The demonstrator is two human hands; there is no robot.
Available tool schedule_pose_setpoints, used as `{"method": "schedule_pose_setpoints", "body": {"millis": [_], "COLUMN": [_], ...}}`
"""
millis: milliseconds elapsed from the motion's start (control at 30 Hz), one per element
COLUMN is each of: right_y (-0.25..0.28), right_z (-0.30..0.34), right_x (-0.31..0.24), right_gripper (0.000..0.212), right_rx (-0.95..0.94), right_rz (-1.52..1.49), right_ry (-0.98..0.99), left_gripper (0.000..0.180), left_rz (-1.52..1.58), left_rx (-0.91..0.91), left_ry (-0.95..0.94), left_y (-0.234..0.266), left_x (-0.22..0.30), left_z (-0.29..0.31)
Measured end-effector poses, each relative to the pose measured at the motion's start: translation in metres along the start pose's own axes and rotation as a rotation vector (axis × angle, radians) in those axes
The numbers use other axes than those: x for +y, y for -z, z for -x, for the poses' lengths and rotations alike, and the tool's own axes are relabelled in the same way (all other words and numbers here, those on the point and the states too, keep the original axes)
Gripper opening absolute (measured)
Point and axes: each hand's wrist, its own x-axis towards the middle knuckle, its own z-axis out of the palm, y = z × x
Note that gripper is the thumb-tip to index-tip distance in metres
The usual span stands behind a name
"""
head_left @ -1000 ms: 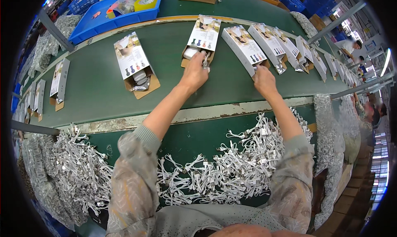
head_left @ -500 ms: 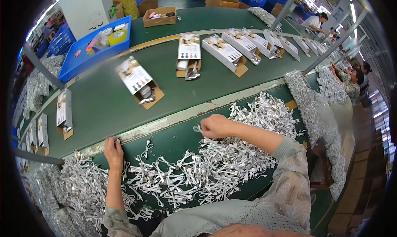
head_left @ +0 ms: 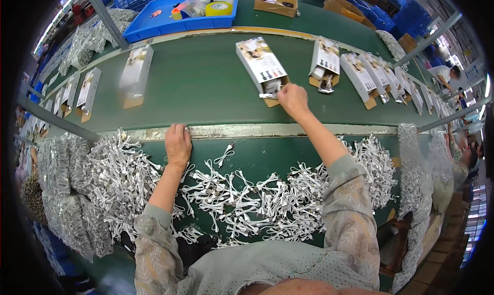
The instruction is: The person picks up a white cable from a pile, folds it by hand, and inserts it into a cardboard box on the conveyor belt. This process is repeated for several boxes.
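- Surface [head_left: 206,89]: green belt carrying a row of open cartons along its far half; those toward the right end appear already loaded, those toward the left end not yet.
- Cable pile [head_left: 247,202]: large stock of white bundled cables remains along the near edge.
- Carton [head_left: 261,63]: mid-belt, open end toward the near edge.
- Right hand [head_left: 292,98]: fingers pinched on a bagged cable [head_left: 269,94] at the carton mouth; insertion judged incomplete.
- Left hand [head_left: 178,143]: fingers flat, released, on the near edge rail.

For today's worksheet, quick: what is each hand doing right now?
Left hand: open, resting flat on the bench edge.
Right hand: at the open carton; its grip cannot be told.
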Motion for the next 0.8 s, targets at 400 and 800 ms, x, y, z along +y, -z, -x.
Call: {"method": "schedule_pose_setpoints", "body": {"millis": [400, 800], "right_y": [-0.081, -0.021], "right_z": [0.007, 0.037], "right_x": [0.028, 0.074], "right_gripper": [0.024, 0.038], "right_rx": [0.145, 0.117], "right_rz": [0.190, 0.189], "right_ry": [-0.013, -0.067], "left_gripper": [0.020, 0.020], "left_rz": [0.025, -0.090], "left_rx": [-0.011, -0.022], "left_ry": [-0.067, -0.008], "left_y": [0.003, 0.075], "left_x": [-0.087, -0.085], "left_z": [0.042, 0.085]}}
